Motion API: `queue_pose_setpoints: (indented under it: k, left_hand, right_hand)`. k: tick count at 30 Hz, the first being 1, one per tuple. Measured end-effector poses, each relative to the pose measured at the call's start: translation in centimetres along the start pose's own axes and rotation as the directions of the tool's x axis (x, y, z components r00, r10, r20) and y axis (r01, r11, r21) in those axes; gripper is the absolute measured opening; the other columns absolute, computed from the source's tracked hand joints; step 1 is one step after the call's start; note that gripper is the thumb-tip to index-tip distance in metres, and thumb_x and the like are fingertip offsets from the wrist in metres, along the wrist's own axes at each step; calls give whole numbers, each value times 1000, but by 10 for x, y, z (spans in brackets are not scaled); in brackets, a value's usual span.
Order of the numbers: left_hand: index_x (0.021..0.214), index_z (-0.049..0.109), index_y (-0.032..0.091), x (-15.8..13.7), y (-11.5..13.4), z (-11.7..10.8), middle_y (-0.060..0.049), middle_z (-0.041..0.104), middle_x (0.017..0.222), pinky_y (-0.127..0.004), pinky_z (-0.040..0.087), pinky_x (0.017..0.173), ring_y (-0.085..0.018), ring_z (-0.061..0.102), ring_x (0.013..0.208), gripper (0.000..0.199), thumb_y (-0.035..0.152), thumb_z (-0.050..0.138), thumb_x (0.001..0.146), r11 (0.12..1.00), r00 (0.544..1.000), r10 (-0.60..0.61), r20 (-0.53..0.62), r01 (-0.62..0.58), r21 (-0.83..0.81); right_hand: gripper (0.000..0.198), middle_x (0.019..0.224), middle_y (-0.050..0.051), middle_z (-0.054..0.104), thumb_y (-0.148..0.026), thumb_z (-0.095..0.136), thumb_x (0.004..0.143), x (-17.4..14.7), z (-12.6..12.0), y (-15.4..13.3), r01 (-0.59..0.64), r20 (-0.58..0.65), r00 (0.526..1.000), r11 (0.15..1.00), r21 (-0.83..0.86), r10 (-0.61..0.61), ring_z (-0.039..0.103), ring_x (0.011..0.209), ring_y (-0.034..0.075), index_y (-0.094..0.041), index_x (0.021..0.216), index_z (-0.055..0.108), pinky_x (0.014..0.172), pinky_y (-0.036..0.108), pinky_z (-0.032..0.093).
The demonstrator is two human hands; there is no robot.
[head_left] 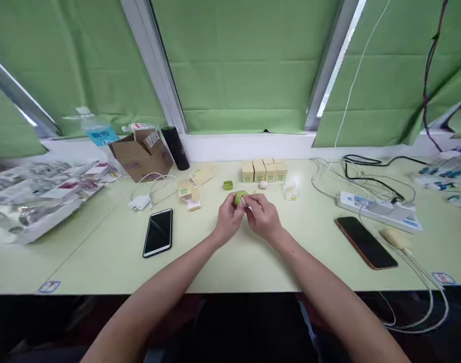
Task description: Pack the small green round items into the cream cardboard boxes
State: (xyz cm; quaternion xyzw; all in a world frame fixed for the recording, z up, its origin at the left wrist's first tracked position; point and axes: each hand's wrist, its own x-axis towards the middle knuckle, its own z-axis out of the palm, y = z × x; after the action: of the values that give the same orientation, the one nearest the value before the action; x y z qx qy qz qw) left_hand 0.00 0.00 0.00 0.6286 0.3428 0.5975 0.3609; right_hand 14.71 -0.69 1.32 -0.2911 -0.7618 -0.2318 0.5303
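Observation:
Over the middle of the table, my left hand (229, 218) is closed around a small round green object (239, 196). My right hand (263, 216) meets it there, its thumb and fingers pinched together at the object's right side. What the right fingertips hold is too small and covered to make out. Just beyond my hands lies a small green square tray-like piece (227, 185). A small white roundish piece (263, 185) and a pair of clear plastic pieces (291, 193) rest to the right of it.
Several small cream boxes (264, 170) stand in a group at the back. An opened cream carton (188, 192) lies left. Phones lie at left (158, 233) and right (366, 242). A power strip (379, 210) with tangled cables, a cardboard box (141, 155) and bagged items (49, 194) flank the area.

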Motion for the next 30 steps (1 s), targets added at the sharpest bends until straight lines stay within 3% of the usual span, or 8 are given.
queue_pose_setpoints:
  k: [4,8,12,16,25,30]
  left_hand:
    - [120,63,19,-1,3,0,-11,72,119,-37,55,96,-23,68,107,44,58,59,98,999,1000,3,5,-3,-34]
    - [132,59,20,-1,9,-1,-13,68,129,-38,53,104,-25,66,119,48,52,65,97,986,993,27,115,-8,-170]
    - [129,60,20,1,9,-1,-13,69,128,-37,54,102,-25,68,116,53,49,78,88,966,988,-26,153,64,-251]
    - [119,66,17,3,6,0,-11,73,116,-36,55,98,-24,70,108,47,51,77,88,955,985,-118,127,147,-258]
    - [107,69,16,5,9,2,-7,73,103,-31,53,90,-21,68,99,46,54,80,84,920,975,-187,124,218,-325]
    - [110,71,17,4,13,1,-7,73,105,-33,52,94,-22,68,103,45,51,82,83,912,972,-200,120,230,-341]
  right_hand:
    - [32,105,15,71,-18,54,102,-7,2,2,-57,99,993,998,-18,59,71,88,20,-17,132,64,63,26,59]
    - [38,112,16,70,-19,52,103,-11,3,6,-102,172,980,995,-2,100,72,92,21,-20,140,60,71,29,63]
    - [41,116,17,69,-16,46,103,-11,3,5,-106,164,981,994,3,104,72,95,22,-20,142,60,77,33,64]
    - [39,116,18,68,-18,48,104,-8,2,2,-100,143,985,995,15,97,72,94,23,-17,141,61,79,33,64]
    - [34,114,18,68,-22,49,105,-6,3,2,-129,152,981,991,38,122,71,99,24,-16,136,63,84,35,64]
    - [33,115,17,67,-21,50,104,-7,3,1,-151,153,978,987,47,143,70,97,23,-18,134,64,84,35,64]
